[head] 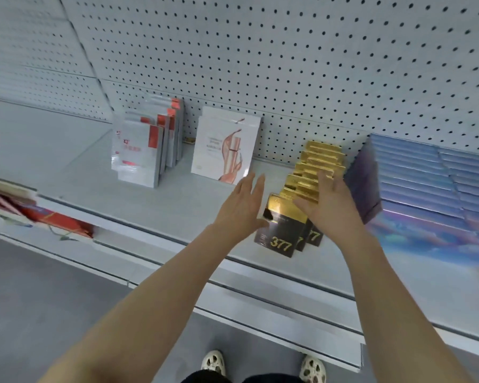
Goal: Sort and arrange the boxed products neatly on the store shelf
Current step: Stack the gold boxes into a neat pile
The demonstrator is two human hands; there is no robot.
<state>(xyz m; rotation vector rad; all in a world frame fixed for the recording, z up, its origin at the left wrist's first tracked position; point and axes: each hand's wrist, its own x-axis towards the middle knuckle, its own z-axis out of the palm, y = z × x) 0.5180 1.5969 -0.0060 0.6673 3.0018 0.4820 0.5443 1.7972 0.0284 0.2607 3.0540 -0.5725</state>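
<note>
The right hand (325,210) lies flat with fingers straight on the gold-topped boxes (304,183) mid-shelf (177,200), apparently pressing the row level, while the left hand (242,204) hovers open just beside it, seemingly ready to square that side.

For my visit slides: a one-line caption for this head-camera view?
Right hand rests on gold-topped boxes; open left hand reaches beside them.

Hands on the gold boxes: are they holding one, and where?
Neither grips one. The right hand lies flat on the tops of the gold-and-black boxes; the left hand is open beside the row.
</note>
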